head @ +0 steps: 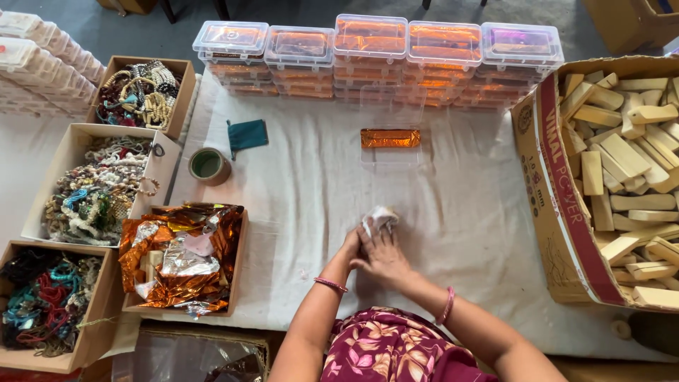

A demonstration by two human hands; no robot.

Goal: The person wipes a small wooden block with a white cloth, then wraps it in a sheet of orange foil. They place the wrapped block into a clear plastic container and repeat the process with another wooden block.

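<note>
Both hands meet at the middle of the white cloth-covered table (453, 212), the right hand (385, 256) lying over the left hand (351, 247), and together they close on a small crumpled wad of silvery-white foil wrap (380, 216) that sticks out just past the fingertips. The right fingers (378, 237) lie pressed together and curl onto the wad; the left fingers are mostly hidden beneath, so I cannot tell how they are set. The wad looks thin, creased and shiny, pale with a faint metallic gleam. It is probably very light, soft and crinkly, easy to tear, and best pinched at a folded edge. Beyond the fingertips, well apart, a block wrapped in orange foil (390, 138) lies in a clear plastic box (391, 126). To the left of the fingers sits a carton of loose orange foil sheets (185, 256); far to the right, a big carton of wooden blocks (622, 184).
</note>
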